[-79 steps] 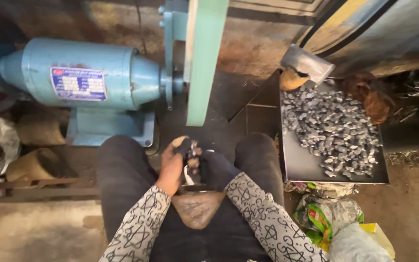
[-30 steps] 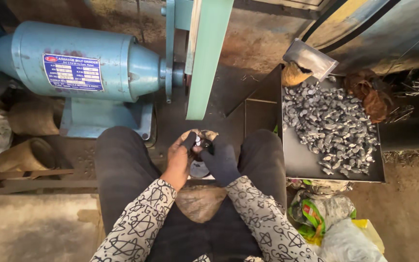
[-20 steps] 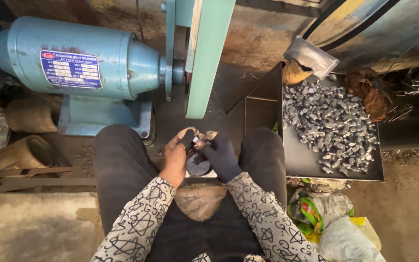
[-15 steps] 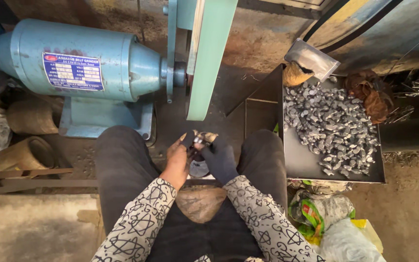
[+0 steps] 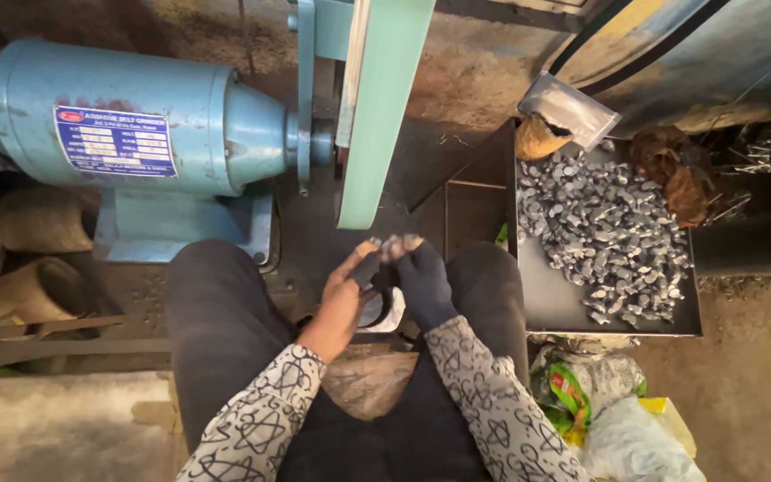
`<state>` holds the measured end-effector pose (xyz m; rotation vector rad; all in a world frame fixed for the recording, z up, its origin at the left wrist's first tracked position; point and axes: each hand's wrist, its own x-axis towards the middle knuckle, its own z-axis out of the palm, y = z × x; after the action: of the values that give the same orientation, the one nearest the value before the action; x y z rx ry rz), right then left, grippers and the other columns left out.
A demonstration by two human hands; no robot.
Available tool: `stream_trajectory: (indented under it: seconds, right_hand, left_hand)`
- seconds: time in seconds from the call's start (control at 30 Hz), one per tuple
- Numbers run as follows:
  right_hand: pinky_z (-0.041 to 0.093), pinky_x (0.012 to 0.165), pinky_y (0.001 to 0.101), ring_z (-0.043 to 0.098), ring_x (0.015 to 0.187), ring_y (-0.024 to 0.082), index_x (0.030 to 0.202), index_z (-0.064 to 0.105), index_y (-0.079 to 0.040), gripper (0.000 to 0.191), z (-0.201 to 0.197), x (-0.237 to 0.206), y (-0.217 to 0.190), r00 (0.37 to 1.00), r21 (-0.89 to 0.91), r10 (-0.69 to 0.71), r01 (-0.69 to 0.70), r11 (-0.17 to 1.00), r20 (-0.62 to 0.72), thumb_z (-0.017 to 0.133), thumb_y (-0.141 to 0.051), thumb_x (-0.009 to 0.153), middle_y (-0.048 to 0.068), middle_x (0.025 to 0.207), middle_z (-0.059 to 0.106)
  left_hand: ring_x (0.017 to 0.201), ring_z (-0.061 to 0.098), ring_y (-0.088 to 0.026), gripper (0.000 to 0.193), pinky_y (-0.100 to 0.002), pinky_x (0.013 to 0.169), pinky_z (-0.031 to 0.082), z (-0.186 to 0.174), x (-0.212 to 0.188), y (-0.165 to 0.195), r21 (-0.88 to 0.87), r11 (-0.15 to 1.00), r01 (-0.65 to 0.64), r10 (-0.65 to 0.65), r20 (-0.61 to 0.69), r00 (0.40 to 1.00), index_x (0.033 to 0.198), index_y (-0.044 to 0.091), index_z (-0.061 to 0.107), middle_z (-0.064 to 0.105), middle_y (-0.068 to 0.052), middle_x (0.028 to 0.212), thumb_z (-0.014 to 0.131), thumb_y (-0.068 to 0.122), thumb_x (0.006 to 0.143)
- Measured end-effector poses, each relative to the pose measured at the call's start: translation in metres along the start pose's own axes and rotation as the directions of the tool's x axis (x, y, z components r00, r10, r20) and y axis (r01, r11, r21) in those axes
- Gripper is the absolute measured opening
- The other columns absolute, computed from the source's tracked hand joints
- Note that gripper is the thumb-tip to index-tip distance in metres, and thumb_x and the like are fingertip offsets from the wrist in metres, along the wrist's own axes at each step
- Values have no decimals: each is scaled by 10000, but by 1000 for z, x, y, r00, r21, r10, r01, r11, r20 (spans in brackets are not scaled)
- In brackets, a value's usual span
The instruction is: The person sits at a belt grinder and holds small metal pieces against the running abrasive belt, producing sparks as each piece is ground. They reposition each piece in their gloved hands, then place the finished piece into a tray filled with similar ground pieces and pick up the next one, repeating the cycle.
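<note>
Nearest to us, our patterned sleeves (image 5: 261, 428) run forward over our dark trousers (image 5: 225, 312); a tan pouch (image 5: 369, 384) lies in our lap between the forearms.

Our hands meet between the knees. Left hand (image 5: 343, 299), bare, fingers curled shut around a small dark piece (image 5: 377, 268). Right hand (image 5: 423, 281) wears a dark glove, bare fingertips showing, and pinches the same piece from the other side. The piece sits between both hands, just below the lower end of the belt. Its shape we cannot tell; most of it is hidden by fingers. A pale round thing (image 5: 385, 308) shows under the hands, too covered to name.

At our right knee, on the floor, crumpled plastic bags (image 5: 617, 419), green, white and yellow.

Further right, a flat dark tray (image 5: 555, 303) carries a heap of small grey metal blanks (image 5: 604, 236), piled toward its far half; the near left corner of the tray is bare.

At our left, a rolled sack (image 5: 33, 295) and rusty flat bars (image 5: 37, 335) on the ground.

Ahead of the hands, the green belt (image 5: 381, 116) of the grinder rises up and slightly tilted. Left of it, the blue motor (image 5: 136, 120) with a blue label plate sits on its base.

Farthest off, a clear packet (image 5: 568, 107) leans at the tray's far corner, brown rags (image 5: 671, 174) beside it.
</note>
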<state>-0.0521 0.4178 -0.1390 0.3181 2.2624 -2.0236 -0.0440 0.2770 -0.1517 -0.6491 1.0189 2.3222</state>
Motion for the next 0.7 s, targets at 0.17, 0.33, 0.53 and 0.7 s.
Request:
stream_trajectory:
  seconds: [0.17,0.33,0.53,0.7]
  right_hand:
    - [564,727,304,725,807,128,1044,690,8,191,4,-17,-12,976,-265,-131,175,948,176,607,-154,983,82,881,749]
    - [561,713,305,702,799,113,1015,713,5,188,16,-3,-4,981,-162,24,8,987,195,610,-149,984,66,867,760]
    - [581,689,325,697,767,129,983,707,43,202,24,10,18,976,76,152,-166,983,159,609,-133,967,70,849,741]
    - [555,778,360,693,875,169,1089,685,9,213,25,6,24,990,-82,-29,41,996,141,618,-169,993,100,949,747]
  left_hand:
    - [966,657,-108,460,-252,833,518,-12,-9,0,241,901,-362,369,16,929,1338,65,636,713,-20,1140,560,-26,894]
    - [871,639,-84,281,-234,754,489,-13,-2,20,262,908,-328,339,3,941,1194,14,720,721,-4,1004,590,17,946]
    - [811,626,-85,214,-246,709,486,-8,13,22,398,852,-341,404,-86,911,1123,12,745,719,-15,935,622,55,953]
    - [925,672,-105,431,-237,811,517,-23,21,8,535,655,-534,584,91,807,1195,3,704,738,-42,1026,510,-110,828]
